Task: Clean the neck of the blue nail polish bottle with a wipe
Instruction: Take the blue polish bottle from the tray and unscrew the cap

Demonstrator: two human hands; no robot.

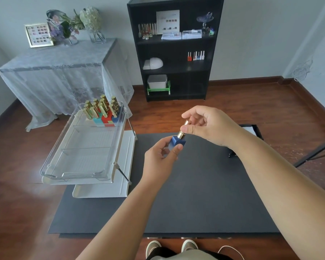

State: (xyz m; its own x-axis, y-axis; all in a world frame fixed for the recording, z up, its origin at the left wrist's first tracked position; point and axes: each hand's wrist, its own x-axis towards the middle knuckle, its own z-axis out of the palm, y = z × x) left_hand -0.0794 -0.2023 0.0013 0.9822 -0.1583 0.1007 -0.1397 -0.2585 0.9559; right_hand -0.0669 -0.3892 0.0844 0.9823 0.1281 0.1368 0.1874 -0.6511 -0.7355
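Note:
The blue nail polish bottle (176,142) is a small square blue body with a gold cap (182,132). I hold it tilted in the air above the black mat (204,194). My left hand (160,159) grips the blue body from below. My right hand (208,124) pinches the gold cap between thumb and fingers from the upper right. The cap sits on the bottle, so the neck is hidden. No wipe is in sight.
A clear tray on a white stand (86,152) stands at the mat's left, with several gold-capped polish bottles (103,113) at its far end. Behind are a black shelf unit (174,49), a lace-covered table (60,72) and a dark stand leg (313,152) at right.

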